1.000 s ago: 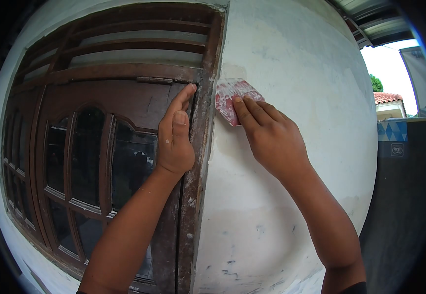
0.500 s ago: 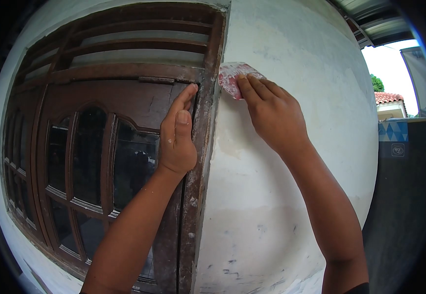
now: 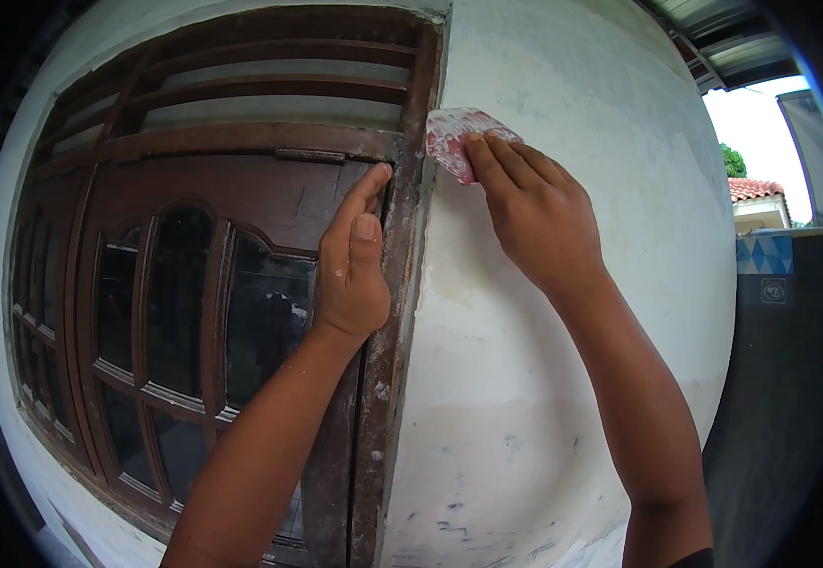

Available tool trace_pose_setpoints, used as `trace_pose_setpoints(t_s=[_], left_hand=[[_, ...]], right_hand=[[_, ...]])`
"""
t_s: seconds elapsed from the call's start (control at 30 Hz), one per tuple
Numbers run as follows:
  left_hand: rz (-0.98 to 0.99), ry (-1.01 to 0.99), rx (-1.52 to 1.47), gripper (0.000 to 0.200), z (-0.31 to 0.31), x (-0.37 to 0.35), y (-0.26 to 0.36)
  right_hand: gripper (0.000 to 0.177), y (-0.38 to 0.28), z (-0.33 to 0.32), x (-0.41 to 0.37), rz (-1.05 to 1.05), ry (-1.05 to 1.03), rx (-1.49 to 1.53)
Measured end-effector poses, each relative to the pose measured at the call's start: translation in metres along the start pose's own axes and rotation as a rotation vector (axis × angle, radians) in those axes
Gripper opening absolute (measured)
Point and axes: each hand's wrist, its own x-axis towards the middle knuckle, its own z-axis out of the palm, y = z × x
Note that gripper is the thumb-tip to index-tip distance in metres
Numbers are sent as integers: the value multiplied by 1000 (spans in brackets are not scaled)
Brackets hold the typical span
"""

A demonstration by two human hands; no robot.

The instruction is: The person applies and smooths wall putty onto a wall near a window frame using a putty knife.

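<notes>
My right hand (image 3: 548,213) grips a red putty scraper (image 3: 449,147) smeared with white paste, its fingers pressed over the right part of the blade. The scraper lies against the white wall (image 3: 563,360), its left edge right at the brown wooden frame (image 3: 402,275). My left hand (image 3: 356,260) rests edge-on by the frame and the door's side, fingers stretched upward, with nothing in it. White specks show on the left hand and forearm.
A brown door (image 3: 212,189) with glass panes fills the left side, under slatted vents (image 3: 269,93). The lower wall has dark scuffs and patchy paint. At the right stands a dark grey panel (image 3: 761,379) with a blue patterned strip, below a metal roof (image 3: 747,43).
The scraper in my right hand has slid slightly up the wall beside the frame. My left hand stays by the frame; the whole view has shifted a little.
</notes>
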Motion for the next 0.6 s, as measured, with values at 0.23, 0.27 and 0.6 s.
trace_pose_setpoints(t_s=[0.23, 0.27, 0.6], left_hand=[[3, 3, -22, 75, 0, 1, -2], [3, -5, -24, 75, 0, 0, -2], [8, 7, -4, 74, 1, -1, 0]], right_hand=[[35, 0, -14, -19, -121, -57, -22], [35, 0, -19, -26, -120, -58, -22], [38, 11, -9, -11, 37, 15, 1]])
